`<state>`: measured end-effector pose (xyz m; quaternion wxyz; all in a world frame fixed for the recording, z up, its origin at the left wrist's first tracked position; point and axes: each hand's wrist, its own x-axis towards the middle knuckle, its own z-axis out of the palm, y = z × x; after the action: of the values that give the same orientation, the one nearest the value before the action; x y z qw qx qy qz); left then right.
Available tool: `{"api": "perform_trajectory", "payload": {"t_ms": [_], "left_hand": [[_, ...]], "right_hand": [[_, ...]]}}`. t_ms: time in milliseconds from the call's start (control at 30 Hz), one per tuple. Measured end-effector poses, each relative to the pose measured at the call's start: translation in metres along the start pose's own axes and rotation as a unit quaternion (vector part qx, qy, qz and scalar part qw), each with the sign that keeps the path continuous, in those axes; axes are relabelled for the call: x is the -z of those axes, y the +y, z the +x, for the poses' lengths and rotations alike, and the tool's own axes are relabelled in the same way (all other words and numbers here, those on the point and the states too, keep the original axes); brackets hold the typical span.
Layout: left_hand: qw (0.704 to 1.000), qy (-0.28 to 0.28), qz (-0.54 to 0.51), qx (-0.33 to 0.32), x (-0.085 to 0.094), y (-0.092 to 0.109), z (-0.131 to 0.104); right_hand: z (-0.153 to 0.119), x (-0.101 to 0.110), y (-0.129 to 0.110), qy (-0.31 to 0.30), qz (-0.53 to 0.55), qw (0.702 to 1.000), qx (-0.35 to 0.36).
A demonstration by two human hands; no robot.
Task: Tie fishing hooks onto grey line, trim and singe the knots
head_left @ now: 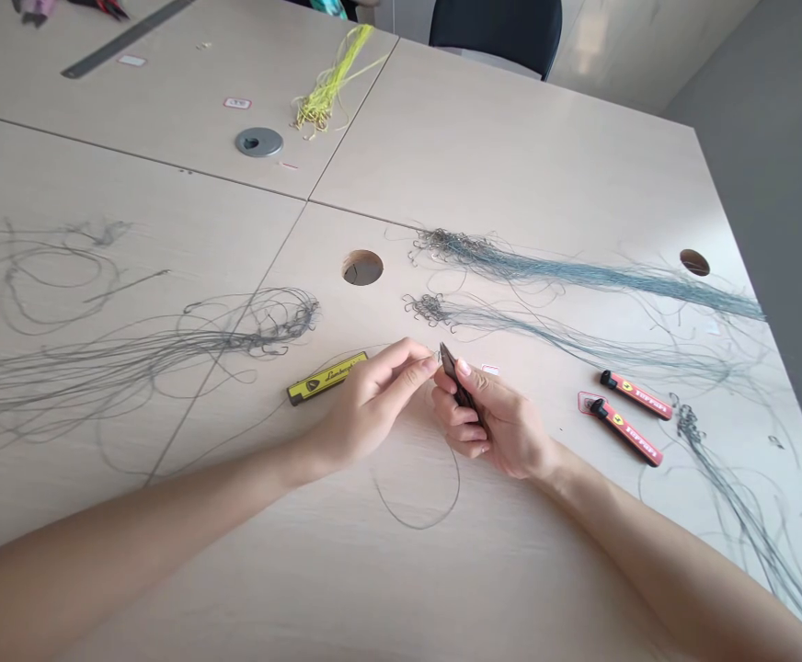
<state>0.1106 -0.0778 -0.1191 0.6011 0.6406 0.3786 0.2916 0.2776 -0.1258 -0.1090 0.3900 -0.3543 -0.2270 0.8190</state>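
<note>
My left hand (pixel 387 395) is closed in a pinch on a thin fishing line, at the centre of the head view. Whether a hook is also in the pinch is hidden. My right hand (pixel 501 418) wraps around small dark metal snips (pixel 468 393), their pointed tips up beside my left fingertips. A loop of fishing line (pixel 459 487) curves below both hands. Partly behind my left hand lies a yellow lighter (pixel 325 379). Beyond my hands, a small bundle of hooked lines (pixel 432 308) rests on the table.
Larger bundles of hooked lines lie at left (pixel 222 340) and at back right (pixel 545 267). Two red lighters (pixel 635 395) and another hooked bundle (pixel 691 423) are at right. Farther off are yellow lines (pixel 332 87), a metal ruler (pixel 129 39) and a table hole (pixel 363 268).
</note>
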Motion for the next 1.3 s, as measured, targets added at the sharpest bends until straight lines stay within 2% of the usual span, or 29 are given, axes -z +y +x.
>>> {"api": "perform_trajectory", "payload": {"t_ms": [400,567,900,1300], "left_hand": [[1.000,0.013,-0.006,-0.006,-0.0008,-0.0003,0.0002],[1.000,0.012,-0.003,-0.021,-0.0010,-0.0021,-0.0005],[1.000,0.000,0.000,-0.012,-0.0015,-0.0014,-0.0011],[0.999,0.004,-0.013,-0.038,-0.0023,-0.0019,-0.0007]], "right_hand": [[0.0002,-0.0030,0.0030,0.015,-0.020,1.000,0.002],[0.0001,-0.0028,0.0044,0.017,-0.015,1.000,0.008],[-0.0004,-0.0018,0.0046,0.015,-0.015,1.000,0.014],[-0.0001,-0.0015,0.0054,0.018,0.000,1.000,0.012]]}}
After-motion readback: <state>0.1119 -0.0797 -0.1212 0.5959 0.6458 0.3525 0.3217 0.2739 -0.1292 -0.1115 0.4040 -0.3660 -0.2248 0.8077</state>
